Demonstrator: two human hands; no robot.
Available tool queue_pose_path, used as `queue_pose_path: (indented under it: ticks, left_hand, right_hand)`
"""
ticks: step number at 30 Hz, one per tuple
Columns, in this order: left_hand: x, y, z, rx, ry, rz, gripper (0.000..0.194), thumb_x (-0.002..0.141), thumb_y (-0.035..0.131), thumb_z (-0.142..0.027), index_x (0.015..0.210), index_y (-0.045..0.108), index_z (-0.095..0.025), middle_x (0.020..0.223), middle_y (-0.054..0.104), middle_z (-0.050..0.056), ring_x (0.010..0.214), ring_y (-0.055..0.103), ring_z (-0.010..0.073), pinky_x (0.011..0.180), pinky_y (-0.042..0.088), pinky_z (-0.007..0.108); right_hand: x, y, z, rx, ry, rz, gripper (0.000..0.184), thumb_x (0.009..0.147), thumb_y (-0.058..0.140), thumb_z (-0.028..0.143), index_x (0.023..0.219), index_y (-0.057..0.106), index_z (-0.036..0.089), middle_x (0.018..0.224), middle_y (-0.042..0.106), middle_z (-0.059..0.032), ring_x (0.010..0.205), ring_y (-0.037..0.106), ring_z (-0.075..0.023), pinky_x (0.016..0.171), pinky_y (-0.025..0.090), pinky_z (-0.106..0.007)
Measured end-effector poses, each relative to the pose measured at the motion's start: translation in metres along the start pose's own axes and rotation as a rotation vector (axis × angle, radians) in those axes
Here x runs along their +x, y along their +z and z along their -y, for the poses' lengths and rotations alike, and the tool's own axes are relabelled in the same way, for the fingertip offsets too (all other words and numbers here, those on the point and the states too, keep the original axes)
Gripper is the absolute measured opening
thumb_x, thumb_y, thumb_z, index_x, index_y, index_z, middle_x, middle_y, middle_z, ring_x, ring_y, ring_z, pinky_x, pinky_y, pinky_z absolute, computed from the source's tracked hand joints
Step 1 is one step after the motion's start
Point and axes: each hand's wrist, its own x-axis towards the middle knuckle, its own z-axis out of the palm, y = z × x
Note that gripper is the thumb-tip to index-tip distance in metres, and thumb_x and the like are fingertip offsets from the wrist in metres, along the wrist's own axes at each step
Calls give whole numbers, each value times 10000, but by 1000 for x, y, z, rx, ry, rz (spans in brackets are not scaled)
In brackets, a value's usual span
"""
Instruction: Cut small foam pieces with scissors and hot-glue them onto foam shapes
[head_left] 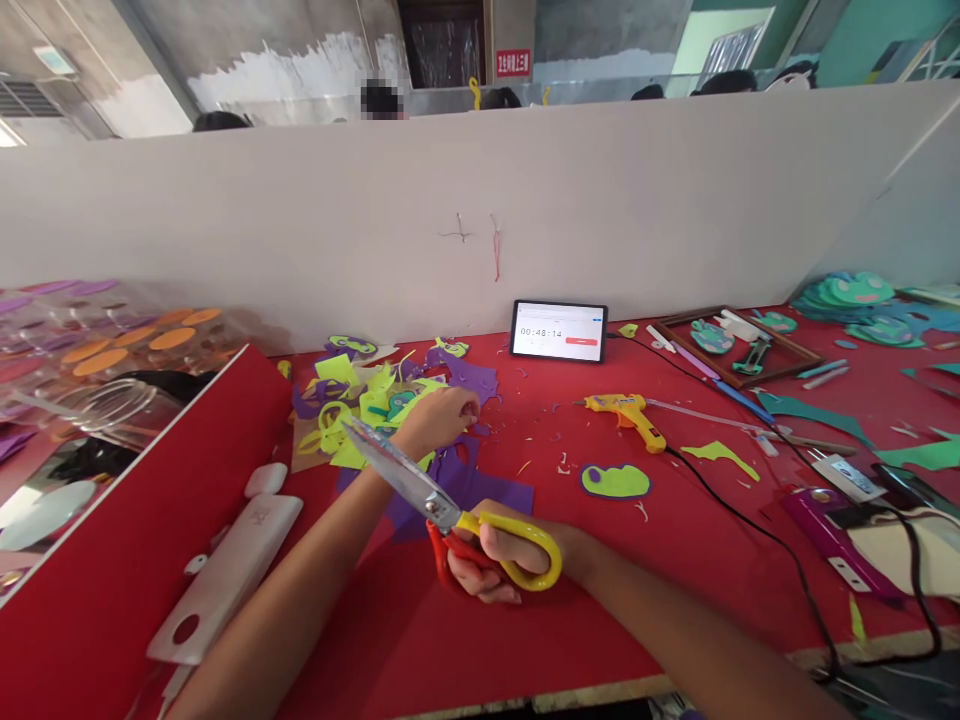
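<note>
My right hand [495, 560] is wrapped round the yellow and red handles of a pair of scissors [431, 498]. Their metal blades point up and to the left, across my left forearm, and lie close together. Over the right side of a pile of scraps, my left hand [439, 418] has its fingers curled down. What they hold, if anything, is hidden. Lime-green cut scraps [337, 370] and purple sheet pieces [474, 378] surround it. To the right lies a lime-green rounded cutout with a purple border [622, 482], flat on the red table [570, 620].
A yellow glue gun [630, 415] with a trailing black cord lies right of centre. Behind it a tablet [559, 331] leans near the white partition [375, 220]. A red divider [172, 440] and a white power bank [232, 575] stand left; a wooden frame [799, 350] lies right.
</note>
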Motion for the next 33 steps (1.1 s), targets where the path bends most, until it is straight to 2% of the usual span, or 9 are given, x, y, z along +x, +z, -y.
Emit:
queue_pose_path:
  ticks: [5, 10, 12, 16, 19, 22, 24, 28, 33]
  left_hand:
    - [-3, 17, -3, -9, 21, 19, 111, 796, 687, -177, 899, 696, -217, 901, 704, 43, 839, 634, 218, 721, 421, 282]
    - [0, 25, -3, -50, 31, -16, 80, 781, 682, -161, 760, 610, -185, 812, 667, 40, 758, 593, 194, 689, 411, 279]
    - [2, 21, -5, -81, 18, -52, 66, 794, 645, -148, 762, 598, -183, 756, 652, 28, 690, 567, 172, 662, 408, 272]
    - [2, -3, -14, -154, 0, -157, 70, 850, 565, -155, 855, 632, -175, 777, 679, 35, 666, 566, 150, 646, 405, 260]
    - [-2, -26, -24, -336, -19, -313, 126, 887, 597, -271, 826, 647, -174, 687, 649, 8, 593, 529, 124, 600, 388, 245]
    - [-9, -42, -34, -485, -7, -384, 224, 925, 553, -326, 773, 619, -175, 632, 626, -3, 547, 528, 111, 562, 396, 230]
    - [-14, -48, -39, -526, 27, -396, 226, 936, 527, -308, 768, 600, -175, 661, 642, 1, 548, 545, 104, 561, 412, 223]
    - [-22, -54, -52, -569, 64, -455, 198, 941, 528, -293, 819, 622, -170, 688, 640, 7, 581, 567, 111, 586, 440, 228]
    - [-32, -60, -67, -586, 69, -513, 199, 949, 535, -298, 855, 650, -164, 676, 615, 4, 602, 538, 112, 587, 441, 224]
  right_hand:
    - [2, -6, -10, 51, -45, -37, 625, 899, 523, 795, 788, 503, 180, 607, 387, 91, 415, 357, -47, 373, 321, -193]
    - [3, -12, -19, 62, -113, -77, 615, 906, 525, 783, 786, 515, 180, 619, 391, 83, 405, 352, -50, 358, 328, -190]
    - [6, -15, -22, 14, -202, -196, 629, 906, 495, 802, 787, 515, 185, 612, 386, 82, 396, 353, -52, 357, 314, -192]
    - [12, -27, -18, -54, -419, -562, 696, 863, 369, 903, 840, 485, 217, 645, 391, 76, 409, 356, -69, 401, 353, -228]
    - [10, -44, -7, -283, -421, -814, 744, 834, 309, 941, 916, 492, 225, 754, 472, 24, 531, 438, -114, 519, 430, -282]
    - [2, -60, -2, -606, -376, -1031, 704, 832, 392, 913, 941, 503, 227, 822, 494, -5, 603, 435, -138, 557, 413, -298]
    - [-3, -65, -3, -738, -342, -1074, 617, 884, 438, 830, 988, 513, 227, 871, 508, -19, 680, 476, -158, 592, 422, -295]
    - [-8, -65, -7, -763, -239, -1045, 497, 942, 484, 697, 1134, 483, 239, 820, 479, 25, 611, 439, -133, 569, 414, -274]
    - [-11, -61, 0, -755, -226, -961, 584, 939, 411, 771, 966, 548, 204, 819, 542, -8, 607, 469, -129, 589, 435, -289]
